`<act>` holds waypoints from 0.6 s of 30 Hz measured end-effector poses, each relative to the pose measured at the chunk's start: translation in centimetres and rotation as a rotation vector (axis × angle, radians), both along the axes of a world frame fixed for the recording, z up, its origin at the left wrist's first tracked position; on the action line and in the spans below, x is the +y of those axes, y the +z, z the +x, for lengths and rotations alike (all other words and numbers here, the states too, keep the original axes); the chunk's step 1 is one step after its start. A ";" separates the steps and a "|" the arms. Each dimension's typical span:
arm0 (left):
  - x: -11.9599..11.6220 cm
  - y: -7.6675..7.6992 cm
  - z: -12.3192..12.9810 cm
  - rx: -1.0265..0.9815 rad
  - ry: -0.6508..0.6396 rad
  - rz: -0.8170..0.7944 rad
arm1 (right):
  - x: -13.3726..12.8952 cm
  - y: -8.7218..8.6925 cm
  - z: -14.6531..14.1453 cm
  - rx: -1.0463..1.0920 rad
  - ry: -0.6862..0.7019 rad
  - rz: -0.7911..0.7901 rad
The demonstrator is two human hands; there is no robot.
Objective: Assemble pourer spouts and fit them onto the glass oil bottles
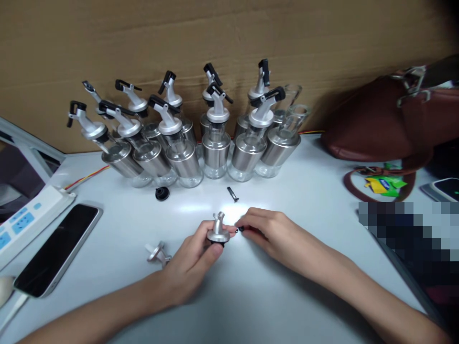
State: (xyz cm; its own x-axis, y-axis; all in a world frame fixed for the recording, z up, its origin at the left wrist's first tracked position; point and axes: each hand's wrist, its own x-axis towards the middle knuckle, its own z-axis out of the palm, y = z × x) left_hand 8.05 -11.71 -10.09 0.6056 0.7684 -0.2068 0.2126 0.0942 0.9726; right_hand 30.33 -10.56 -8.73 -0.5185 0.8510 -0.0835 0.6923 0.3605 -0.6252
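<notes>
My left hand (195, 260) is closed around a silver pourer top (218, 234) with a black underside, held upright above the white table. Just right of it, my right hand (263, 229) pinches a small black part (241, 229) between thumb and fingers, close to the left fingertips. A thin black lever (233, 194) lies on the table beyond the hands. Farther left sits a round black stopper (162, 193). Beside my left wrist, another silver pourer top (158, 253) rests on its side.
Several glass bottles with steel bands (184, 162) stand in rows against the cardboard (215, 33), most with pourers. At left are a phone (59, 248) and power strip (32, 215). A brown bag (387, 114) and green-yellow wrapper (385, 185) are at right.
</notes>
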 end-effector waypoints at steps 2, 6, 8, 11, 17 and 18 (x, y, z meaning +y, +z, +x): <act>0.0 0.0 0.1 -0.005 0.021 0.032 | -0.2 0.0 -0.2 -0.021 0.003 0.011; 0.1 0.1 0.3 -0.020 0.043 0.105 | -0.3 0.1 -0.7 -0.029 -0.003 0.062; 0.2 0.1 0.3 -0.011 0.035 0.109 | -0.3 0.2 -0.9 0.003 0.017 0.099; 0.2 0.3 0.3 0.007 0.022 0.121 | -0.2 0.3 -1.0 0.030 0.005 0.140; 0.3 0.3 0.2 0.026 0.016 0.138 | 0.1 0.3 -0.4 -0.051 -0.013 0.192; 0.3 0.4 0.2 0.028 0.014 0.140 | 0.2 0.2 -0.4 -0.071 0.000 0.195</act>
